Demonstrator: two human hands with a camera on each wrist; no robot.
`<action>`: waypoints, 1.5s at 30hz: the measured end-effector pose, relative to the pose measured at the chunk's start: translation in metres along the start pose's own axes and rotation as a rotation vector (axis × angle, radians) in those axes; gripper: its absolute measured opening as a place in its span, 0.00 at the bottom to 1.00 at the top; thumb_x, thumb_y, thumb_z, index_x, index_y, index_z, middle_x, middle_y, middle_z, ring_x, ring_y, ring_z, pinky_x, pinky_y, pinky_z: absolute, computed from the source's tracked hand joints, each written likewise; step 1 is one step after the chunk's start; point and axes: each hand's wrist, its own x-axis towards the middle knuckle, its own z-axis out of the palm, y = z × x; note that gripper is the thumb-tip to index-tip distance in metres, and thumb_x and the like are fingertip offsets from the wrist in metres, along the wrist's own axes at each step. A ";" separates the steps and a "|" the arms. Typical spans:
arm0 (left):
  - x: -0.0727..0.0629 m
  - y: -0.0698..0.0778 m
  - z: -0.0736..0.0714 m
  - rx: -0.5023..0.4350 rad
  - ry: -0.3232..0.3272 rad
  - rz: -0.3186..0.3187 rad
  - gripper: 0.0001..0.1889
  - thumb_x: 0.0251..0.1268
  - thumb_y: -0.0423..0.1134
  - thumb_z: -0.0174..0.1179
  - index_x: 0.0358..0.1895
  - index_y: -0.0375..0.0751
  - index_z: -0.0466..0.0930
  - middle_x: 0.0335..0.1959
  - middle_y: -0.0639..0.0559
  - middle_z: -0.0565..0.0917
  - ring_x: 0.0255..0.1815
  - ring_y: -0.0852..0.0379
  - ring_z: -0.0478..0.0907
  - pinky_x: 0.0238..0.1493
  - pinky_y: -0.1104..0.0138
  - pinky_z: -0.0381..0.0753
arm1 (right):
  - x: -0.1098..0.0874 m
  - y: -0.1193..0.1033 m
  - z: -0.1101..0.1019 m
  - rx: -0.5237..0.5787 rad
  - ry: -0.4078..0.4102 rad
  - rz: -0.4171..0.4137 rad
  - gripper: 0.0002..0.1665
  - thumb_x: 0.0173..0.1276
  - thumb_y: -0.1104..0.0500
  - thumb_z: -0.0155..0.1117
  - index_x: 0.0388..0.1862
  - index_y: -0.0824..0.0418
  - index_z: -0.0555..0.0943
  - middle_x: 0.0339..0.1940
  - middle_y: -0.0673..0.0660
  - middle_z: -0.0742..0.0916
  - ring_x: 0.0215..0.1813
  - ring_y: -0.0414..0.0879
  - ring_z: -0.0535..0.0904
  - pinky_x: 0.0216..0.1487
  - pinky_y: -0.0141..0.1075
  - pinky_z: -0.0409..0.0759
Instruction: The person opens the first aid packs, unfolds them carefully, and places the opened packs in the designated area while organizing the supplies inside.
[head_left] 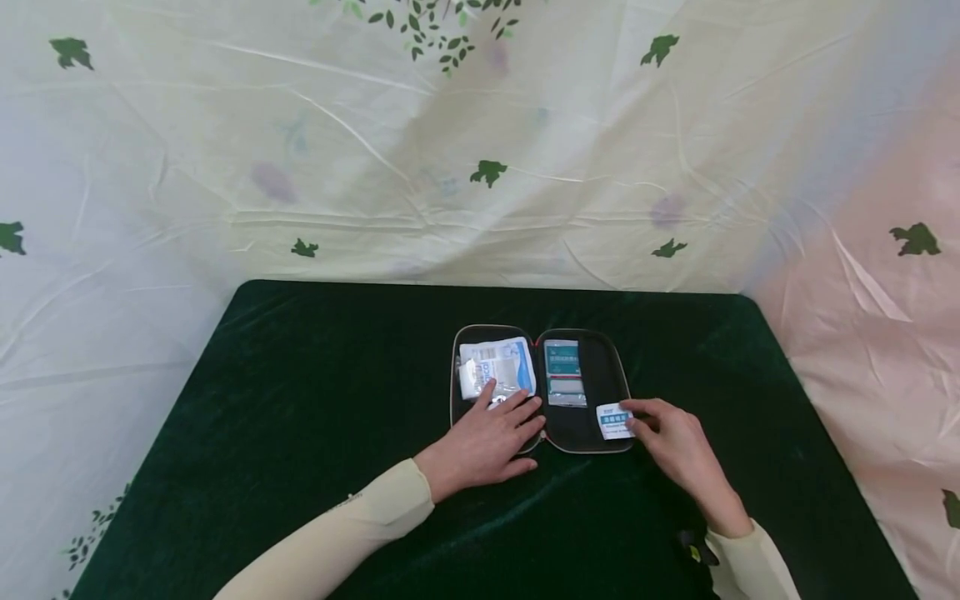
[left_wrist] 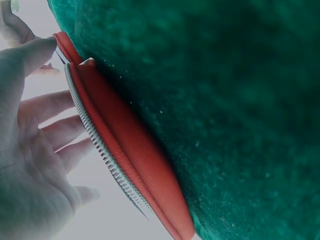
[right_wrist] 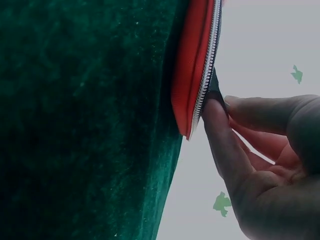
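An unzipped red case (left_wrist: 125, 130) with a black lining (head_left: 602, 367) lies spread flat on the table. My left hand (head_left: 483, 437) rests with spread fingers over its left half, at the lower edge of some white and blue plastic packets (head_left: 497, 367). With thumb and fingers my right hand (head_left: 675, 442) pinches a small white and blue packet (head_left: 613, 422) at the lower right corner of the case. Teal and silver sachets (head_left: 564, 372) sit in the right half near the middle fold. In the right wrist view, the pinched packet (right_wrist: 216, 90) looks dark and edge-on beside the zipper.
Dark green velvet cloth (head_left: 315, 375) covers the table. Behind and at both sides hangs pale fabric (head_left: 570, 167) printed with green leaves. A small dark object (head_left: 696, 548) is by the right sleeve; its kind is unclear.
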 end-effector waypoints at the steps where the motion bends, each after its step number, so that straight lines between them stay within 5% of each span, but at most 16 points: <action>1: 0.000 0.000 0.000 0.002 0.002 0.000 0.34 0.77 0.65 0.50 0.78 0.52 0.69 0.82 0.51 0.62 0.83 0.49 0.54 0.78 0.38 0.49 | 0.001 -0.001 0.000 0.002 -0.015 0.010 0.18 0.75 0.64 0.62 0.62 0.62 0.83 0.53 0.64 0.84 0.39 0.46 0.79 0.37 0.37 0.76; 10: 0.000 0.001 0.002 0.006 0.000 -0.001 0.34 0.77 0.65 0.51 0.78 0.52 0.68 0.82 0.51 0.61 0.83 0.48 0.53 0.78 0.38 0.50 | 0.007 -0.006 0.004 0.043 -0.135 0.063 0.20 0.77 0.63 0.58 0.65 0.64 0.81 0.52 0.64 0.82 0.28 0.47 0.75 0.30 0.37 0.74; 15: 0.000 0.002 0.003 0.011 0.003 -0.001 0.34 0.77 0.65 0.51 0.78 0.52 0.68 0.82 0.51 0.61 0.83 0.48 0.54 0.78 0.37 0.50 | 0.011 -0.009 0.008 0.037 -0.158 0.058 0.20 0.77 0.63 0.58 0.64 0.64 0.81 0.52 0.64 0.82 0.34 0.47 0.77 0.35 0.38 0.76; 21: 0.001 0.001 0.003 0.006 -0.001 -0.004 0.34 0.77 0.64 0.52 0.78 0.52 0.68 0.82 0.51 0.61 0.83 0.48 0.53 0.78 0.37 0.49 | 0.014 -0.011 0.012 0.056 -0.141 0.022 0.21 0.76 0.64 0.60 0.66 0.64 0.78 0.54 0.63 0.85 0.50 0.51 0.82 0.48 0.45 0.81; 45: -0.001 0.001 0.002 -0.011 0.007 0.004 0.35 0.76 0.64 0.53 0.78 0.51 0.67 0.82 0.49 0.61 0.84 0.48 0.52 0.78 0.37 0.48 | 0.019 -0.022 0.022 0.068 -0.119 0.077 0.21 0.72 0.65 0.65 0.62 0.67 0.78 0.45 0.59 0.84 0.44 0.49 0.85 0.43 0.45 0.83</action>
